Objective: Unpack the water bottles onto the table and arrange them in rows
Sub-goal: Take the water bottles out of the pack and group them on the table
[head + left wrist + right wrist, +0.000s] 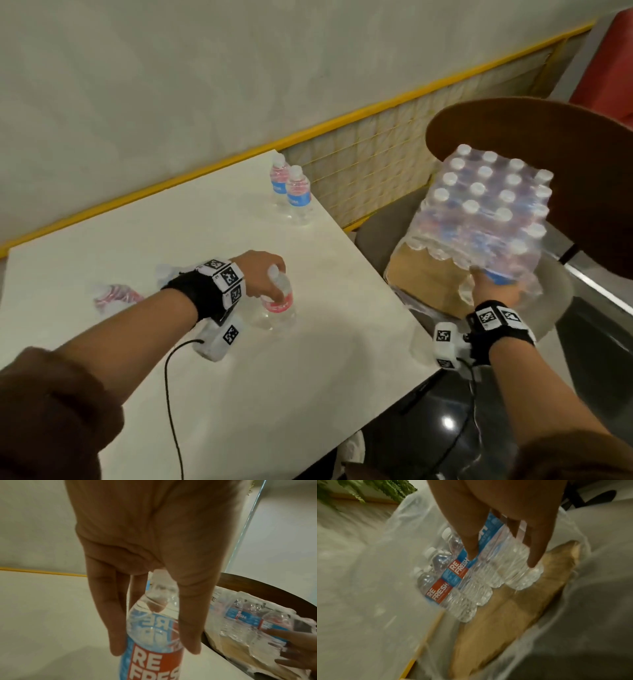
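Note:
On the white table [239, 377] my left hand [270, 287] grips a clear water bottle [154, 660] with a red and blue label from above, near its neck; the bottle stands upright. Two more bottles [291, 192] stand together at the table's far right corner. Two others [116, 296] show blurred behind my left wrist. A shrink-wrapped pack of several bottles [489, 212] sits tilted on a cardboard tray [428, 277] to the right of the table. My right hand [493, 286] reaches into the pack's torn near end, thumb and fingers round one bottle [510, 561].
The pack rests on a chair with a brown round back [548, 137]. A yellow-framed mesh partition [376, 154] runs behind the table. Loose plastic wrap [385, 574] hangs around the pack's open end. A cable [171, 394] trails from my left wrist across the table's near part.

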